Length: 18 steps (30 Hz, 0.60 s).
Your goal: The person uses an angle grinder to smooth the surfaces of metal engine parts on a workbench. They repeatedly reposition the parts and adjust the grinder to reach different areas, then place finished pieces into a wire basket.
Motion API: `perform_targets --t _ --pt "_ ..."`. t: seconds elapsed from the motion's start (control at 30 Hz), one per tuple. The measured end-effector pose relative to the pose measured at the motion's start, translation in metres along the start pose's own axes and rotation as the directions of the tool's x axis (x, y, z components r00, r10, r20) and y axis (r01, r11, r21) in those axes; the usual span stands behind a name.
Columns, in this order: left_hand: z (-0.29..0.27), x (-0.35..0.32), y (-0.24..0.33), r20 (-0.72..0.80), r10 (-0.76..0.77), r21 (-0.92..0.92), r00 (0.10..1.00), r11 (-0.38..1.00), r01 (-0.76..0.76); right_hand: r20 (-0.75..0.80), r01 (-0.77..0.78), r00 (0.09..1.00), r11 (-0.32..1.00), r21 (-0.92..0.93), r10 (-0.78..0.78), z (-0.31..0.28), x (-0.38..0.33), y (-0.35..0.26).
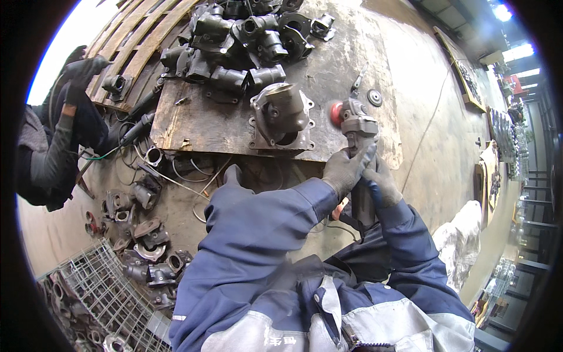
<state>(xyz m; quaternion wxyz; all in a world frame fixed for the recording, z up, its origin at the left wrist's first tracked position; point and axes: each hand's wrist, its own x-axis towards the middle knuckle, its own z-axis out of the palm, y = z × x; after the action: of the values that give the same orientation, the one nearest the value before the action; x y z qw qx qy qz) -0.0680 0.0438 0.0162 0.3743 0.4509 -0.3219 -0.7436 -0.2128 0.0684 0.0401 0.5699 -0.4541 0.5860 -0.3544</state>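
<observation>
Both my gloved hands are on an angle grinder (359, 125) at the right front of the worktable. My left hand (345, 171) closes round its body just behind the head. Beside it, my right hand (383, 180) wraps the rear body, with its fingertips partly hidden. The grinder's red disc (336, 113) faces left, apart from any part. To its left, a flanged metal casting (282, 117) stands at the table's front edge. A loose round disc (374, 97) and a slim dark tool (357, 82) lie beyond the grinder head.
A pile of dark castings (240, 44) covers the back of the wooden tabletop (176, 120). Another person (56, 129) works at left near a pallet (138, 38). Castings and cables lie on the floor beside a wire basket (108, 287). A whitish wrapped bundle (460, 240) sits at right.
</observation>
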Motion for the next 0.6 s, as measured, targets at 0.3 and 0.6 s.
perform_targets --t 0.3,0.6 --pt "-0.058 -0.003 0.064 -0.149 0.392 0.361 0.908 0.876 -0.319 0.012 0.025 0.999 0.917 0.399 -0.033 -0.019 0.026 -0.027" --pt "-0.241 0.113 0.072 -0.558 0.315 0.535 0.768 0.844 0.043 -0.044 0.010 0.999 0.814 0.581 0.019 -0.037 0.043 -0.032"
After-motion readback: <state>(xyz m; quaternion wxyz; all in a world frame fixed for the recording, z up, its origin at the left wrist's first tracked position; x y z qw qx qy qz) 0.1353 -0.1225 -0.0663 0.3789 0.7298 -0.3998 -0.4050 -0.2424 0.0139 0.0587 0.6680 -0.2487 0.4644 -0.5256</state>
